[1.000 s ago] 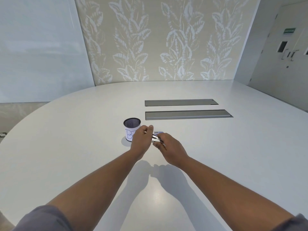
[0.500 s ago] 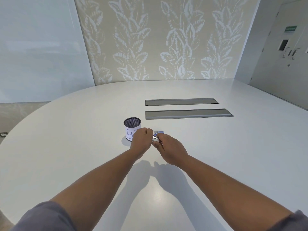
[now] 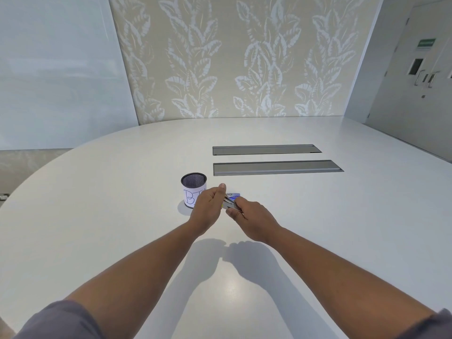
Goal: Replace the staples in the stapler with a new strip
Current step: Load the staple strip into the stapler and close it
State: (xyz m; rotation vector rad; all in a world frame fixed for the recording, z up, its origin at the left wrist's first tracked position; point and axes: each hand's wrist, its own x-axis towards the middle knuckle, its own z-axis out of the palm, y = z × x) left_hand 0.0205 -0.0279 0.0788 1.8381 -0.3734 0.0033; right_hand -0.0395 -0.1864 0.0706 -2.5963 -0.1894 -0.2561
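A small metal stapler [image 3: 230, 204] is held just above the white table [image 3: 122, 216], its front end pointing left. My right hand [image 3: 252, 217] grips its rear part. My left hand [image 3: 208, 207] closes its fingers on the front end, thumb raised; whether it pinches staples is hidden. Just behind the hands lies a small blue staple box [image 3: 233, 195], mostly covered by them.
A black mesh cup [image 3: 193, 189] with a white paper label stands right next to my left hand. Two grey cable hatches [image 3: 276, 167] are set into the table farther back. A door [image 3: 420, 77] is at the far right.
Both hands stay at the same spot with the stapler between them. My left thumb has lifted and the left fingers have shifted slightly on the stapler's front.
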